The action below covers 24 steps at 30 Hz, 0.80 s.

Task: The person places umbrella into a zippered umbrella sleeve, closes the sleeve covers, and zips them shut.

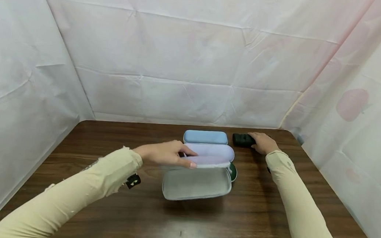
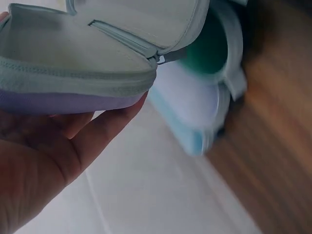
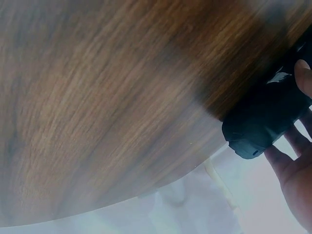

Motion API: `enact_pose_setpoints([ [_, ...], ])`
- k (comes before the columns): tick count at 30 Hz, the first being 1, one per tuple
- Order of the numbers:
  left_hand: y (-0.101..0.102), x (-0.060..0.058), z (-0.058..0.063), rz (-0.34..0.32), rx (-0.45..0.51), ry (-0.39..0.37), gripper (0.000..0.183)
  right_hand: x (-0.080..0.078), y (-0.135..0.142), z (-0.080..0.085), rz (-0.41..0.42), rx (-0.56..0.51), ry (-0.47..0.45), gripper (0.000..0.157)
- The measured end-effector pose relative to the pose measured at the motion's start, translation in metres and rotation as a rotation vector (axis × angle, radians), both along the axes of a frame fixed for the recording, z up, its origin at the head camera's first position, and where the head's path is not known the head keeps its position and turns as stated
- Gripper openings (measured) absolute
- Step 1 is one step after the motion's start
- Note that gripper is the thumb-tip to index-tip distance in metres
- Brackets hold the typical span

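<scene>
My left hand (image 1: pixel 166 152) grips an unzipped lavender zip case (image 1: pixel 209 161), thumb on one side and fingers on the other. The case gapes toward me and shows its pale grey lining (image 1: pixel 196 185); in the left wrist view its zip pull (image 2: pixel 163 59) hangs at the corner. At the back right, my right hand (image 1: pixel 264 142) holds one end of a black case (image 1: pixel 243 140). In the right wrist view, thumb and fingers of the right hand (image 3: pixel 300 183) lie on opposite sides of the black case (image 3: pixel 263 114).
Behind the opened case lie a closed pale lilac case (image 1: pixel 223 150) and a light blue case (image 1: pixel 206 136). A dark green case (image 1: pixel 233 172) is partly hidden by the opened one. White sheeting (image 1: pixel 188 60) walls the brown wooden table (image 1: pixel 236 225) at back and sides.
</scene>
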<state>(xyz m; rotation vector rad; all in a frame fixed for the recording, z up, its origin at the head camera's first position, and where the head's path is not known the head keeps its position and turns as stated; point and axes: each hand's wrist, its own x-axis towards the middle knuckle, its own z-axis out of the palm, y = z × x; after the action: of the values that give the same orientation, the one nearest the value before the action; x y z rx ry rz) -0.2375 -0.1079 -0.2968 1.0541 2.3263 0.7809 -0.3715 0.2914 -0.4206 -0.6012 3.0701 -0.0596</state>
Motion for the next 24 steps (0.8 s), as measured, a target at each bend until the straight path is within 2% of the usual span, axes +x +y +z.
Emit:
enact_pose_setpoints([
  [5,0.018,0.013,-0.021,-0.008,-0.024,-0.05,0.052,0.001,-0.003,0.001,0.004,0.012,0.011,0.058],
  [14,0.035,0.024,-0.055,-0.048,-0.099,-0.006,0.055,-0.004,-0.002,-0.002,-0.023,0.05,0.022,0.057],
  [19,0.038,0.026,-0.064,-0.058,-0.125,0.013,0.056,-0.005,0.004,-0.002,-0.012,0.014,0.023,0.054],
  [24,0.039,0.027,-0.07,-0.039,-0.132,0.01,0.056,-0.003,0.008,-0.001,0.043,-0.036,0.008,0.048],
])
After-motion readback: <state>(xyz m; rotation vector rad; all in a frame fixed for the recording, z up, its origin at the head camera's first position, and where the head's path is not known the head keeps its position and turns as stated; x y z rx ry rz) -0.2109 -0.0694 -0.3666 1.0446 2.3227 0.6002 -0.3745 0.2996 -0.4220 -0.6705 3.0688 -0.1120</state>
